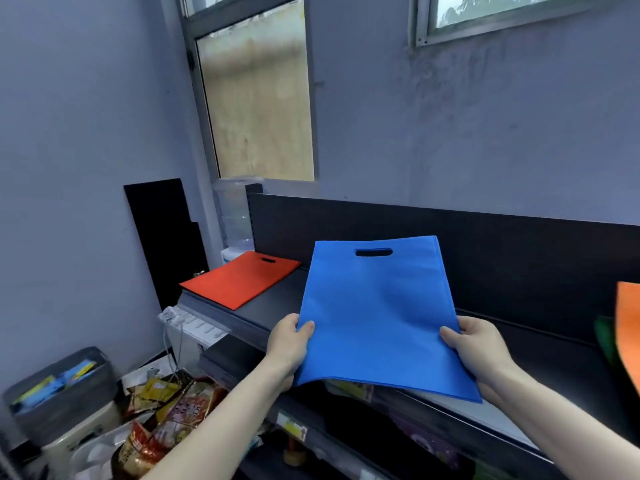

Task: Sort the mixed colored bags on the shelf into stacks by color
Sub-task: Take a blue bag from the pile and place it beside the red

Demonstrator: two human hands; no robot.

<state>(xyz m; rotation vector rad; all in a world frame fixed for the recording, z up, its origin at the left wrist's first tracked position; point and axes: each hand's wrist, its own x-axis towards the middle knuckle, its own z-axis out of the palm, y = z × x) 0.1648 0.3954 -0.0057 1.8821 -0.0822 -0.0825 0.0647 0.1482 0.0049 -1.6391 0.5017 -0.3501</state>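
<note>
A flat blue bag (377,317) with a cut-out handle slot at its far end is held above the black shelf (277,306). My left hand (289,344) grips its near left edge, thumb on top. My right hand (479,351) grips its near right edge the same way. A red bag (240,280) lies flat on the shelf's far left end. At the right frame edge an orange bag (628,327) overlaps a green bag (605,336); both are cut off by the frame.
A black back panel (485,247) rises behind the shelf. A water dispenser (235,220) stands past the shelf's left end. Below left are a power strip (188,322), snack packets (166,410) and a grey box (59,386). Lower shelves hold goods.
</note>
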